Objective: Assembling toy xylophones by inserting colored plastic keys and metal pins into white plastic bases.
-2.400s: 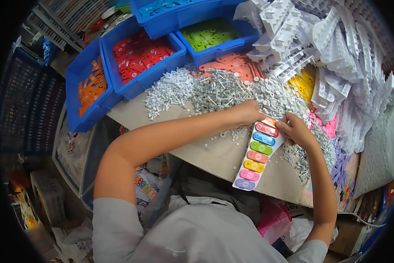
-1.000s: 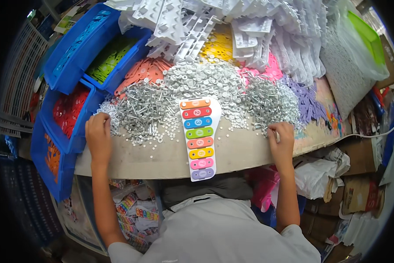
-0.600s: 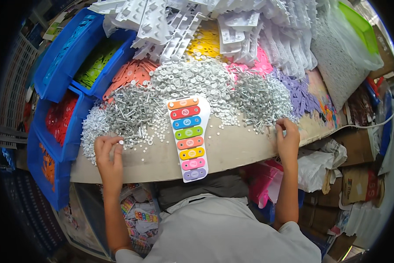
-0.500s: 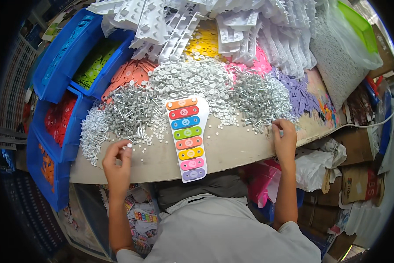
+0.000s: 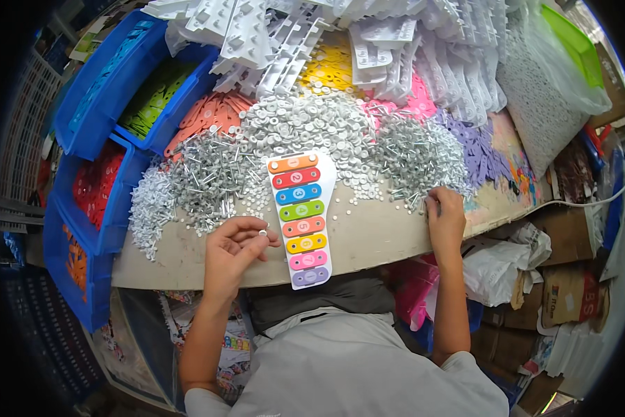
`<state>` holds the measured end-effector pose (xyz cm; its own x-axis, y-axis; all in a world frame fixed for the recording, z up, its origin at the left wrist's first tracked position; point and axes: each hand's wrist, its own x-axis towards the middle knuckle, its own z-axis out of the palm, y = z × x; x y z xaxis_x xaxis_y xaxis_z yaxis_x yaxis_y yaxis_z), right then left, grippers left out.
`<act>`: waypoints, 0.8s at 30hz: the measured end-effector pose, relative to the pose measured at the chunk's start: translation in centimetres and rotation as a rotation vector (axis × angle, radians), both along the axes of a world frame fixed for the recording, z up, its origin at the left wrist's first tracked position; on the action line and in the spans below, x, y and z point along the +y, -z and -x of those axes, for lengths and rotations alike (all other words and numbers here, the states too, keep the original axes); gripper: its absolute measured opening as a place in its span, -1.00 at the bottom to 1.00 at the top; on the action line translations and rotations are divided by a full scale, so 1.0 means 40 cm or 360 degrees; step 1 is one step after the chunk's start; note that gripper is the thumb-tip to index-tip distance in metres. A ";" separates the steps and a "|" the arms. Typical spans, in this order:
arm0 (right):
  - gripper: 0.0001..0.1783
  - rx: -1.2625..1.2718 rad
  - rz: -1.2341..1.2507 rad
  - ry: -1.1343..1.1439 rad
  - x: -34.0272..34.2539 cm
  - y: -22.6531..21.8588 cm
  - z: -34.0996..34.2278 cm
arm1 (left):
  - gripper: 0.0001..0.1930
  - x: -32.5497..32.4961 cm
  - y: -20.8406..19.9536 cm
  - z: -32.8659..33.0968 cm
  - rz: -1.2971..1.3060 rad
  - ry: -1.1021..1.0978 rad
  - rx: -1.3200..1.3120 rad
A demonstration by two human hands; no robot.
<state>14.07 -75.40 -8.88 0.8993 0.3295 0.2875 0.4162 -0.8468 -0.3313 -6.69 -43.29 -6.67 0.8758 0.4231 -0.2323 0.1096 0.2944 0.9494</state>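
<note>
In the middle of the table lies a white toy xylophone (image 5: 332, 182) with a row of coloured bars, orange at the far end and purple at the near end. Just left of it, my left hand (image 5: 232, 250) pinches a small white washer (image 5: 262, 233) between thumb and finger. My right hand (image 5: 445, 219) is closed at the near edge of the right heap of metal pins (image 5: 411, 156); whatever its fingertips hold is too small to make out. White washers (image 5: 309, 125) are heaped beyond the xylophone. Another heap of metal pins (image 5: 212, 177) lies beyond my left hand.
Blue bins (image 5: 118, 236) of coloured bars line the left side. White plastic frames (image 5: 424, 55) are stacked at the back. Purple bars (image 5: 476, 149) and a clear bag of small pale pieces (image 5: 542, 104) lie at right. Small white pieces (image 5: 151, 208) are piled at left.
My left hand has moved right, toward the xylophone, with the white washer still in its fingers. My right hand has shifted slightly left at the pin heap.
</note>
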 end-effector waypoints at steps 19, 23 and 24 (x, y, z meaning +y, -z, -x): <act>-0.95 0.1119 -0.1342 -0.0607 0.278 -0.061 0.068 | -0.80 0.074 0.058 -0.121 0.0279 0.0007 0.0070; -0.89 0.1410 -0.1272 -0.0683 0.374 -0.045 0.029 | -0.82 0.085 0.088 -0.162 0.0347 0.0099 0.0034; -0.87 0.1430 -0.1241 -0.0669 0.386 -0.034 0.020 | -0.82 0.087 0.091 -0.172 0.0313 0.0132 0.0005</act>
